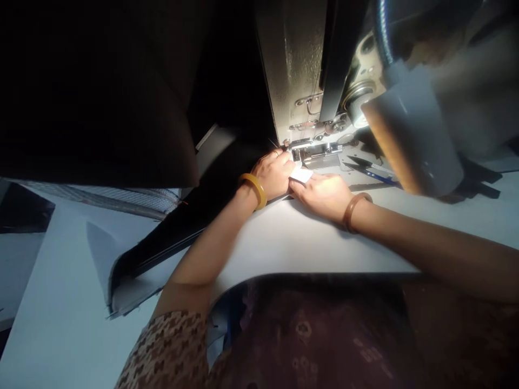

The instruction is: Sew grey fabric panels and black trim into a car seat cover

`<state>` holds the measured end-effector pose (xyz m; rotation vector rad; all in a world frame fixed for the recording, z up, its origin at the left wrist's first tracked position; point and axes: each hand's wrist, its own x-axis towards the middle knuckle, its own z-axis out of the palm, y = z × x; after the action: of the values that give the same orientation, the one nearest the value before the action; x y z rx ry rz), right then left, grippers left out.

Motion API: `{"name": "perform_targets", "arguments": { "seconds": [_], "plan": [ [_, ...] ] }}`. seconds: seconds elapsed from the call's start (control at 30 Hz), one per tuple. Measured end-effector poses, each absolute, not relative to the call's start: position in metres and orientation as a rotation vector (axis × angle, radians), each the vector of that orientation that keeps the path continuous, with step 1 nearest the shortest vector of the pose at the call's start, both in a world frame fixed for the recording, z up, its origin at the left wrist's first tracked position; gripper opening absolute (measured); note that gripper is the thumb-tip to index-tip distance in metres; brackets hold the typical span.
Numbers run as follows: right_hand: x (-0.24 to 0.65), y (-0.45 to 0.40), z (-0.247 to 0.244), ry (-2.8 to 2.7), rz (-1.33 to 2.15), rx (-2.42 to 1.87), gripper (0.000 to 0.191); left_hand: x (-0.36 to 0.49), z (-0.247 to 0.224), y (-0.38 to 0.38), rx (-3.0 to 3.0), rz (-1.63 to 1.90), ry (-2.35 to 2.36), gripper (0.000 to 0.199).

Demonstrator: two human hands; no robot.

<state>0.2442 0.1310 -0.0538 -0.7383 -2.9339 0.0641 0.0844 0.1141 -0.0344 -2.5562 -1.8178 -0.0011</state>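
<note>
Right beside the presser foot point(302, 148) of a sewing machine, my left hand point(275, 174) rests with its fingers bent and pressed together over the edge of a black fabric piece point(162, 248). My right hand point(324, 195) touches it from the right, thumb and fingers pinched on a small white label point(301, 174). The label stands out between the two hands, under bright lamp light. My left fingertips are partly hidden near the foot. The black piece runs from under my left hand down to the lower left of the white table.
Blue-handled thread snips point(375, 174) lie right of the needle plate. A lamp head point(417, 129) on a flexible neck hangs close over the right side. The machine's head point(294, 65) rises behind my hands. Dark material point(97, 108) fills the upper left above the white table point(259, 248).
</note>
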Motion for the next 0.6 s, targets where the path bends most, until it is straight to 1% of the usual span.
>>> {"name": "perform_targets", "arguments": {
  "seconds": [0.1,0.2,0.27,0.4,0.6],
  "plan": [
    [0.247,0.132,-0.06,-2.847,0.071,-0.611,0.036,0.079,-0.037,0.118,-2.53,-0.219,-1.912,0.02],
    [0.25,0.132,-0.066,-2.789,0.071,-0.538,0.036,0.076,-0.038,0.121,-2.48,-0.467,-2.072,0.026],
    [0.252,0.132,-0.068,-2.753,0.051,-0.51,0.035,0.075,-0.039,0.121,-2.474,-0.552,-2.106,0.029],
    [0.253,0.133,-0.067,-2.756,0.039,-0.509,0.034,0.073,-0.041,0.119,-2.573,-0.48,-1.873,0.024],
    [0.255,0.132,-0.057,-2.833,0.129,-0.586,0.032,0.073,-0.044,0.118,-2.615,-0.369,-1.628,0.025]
  ]
}}
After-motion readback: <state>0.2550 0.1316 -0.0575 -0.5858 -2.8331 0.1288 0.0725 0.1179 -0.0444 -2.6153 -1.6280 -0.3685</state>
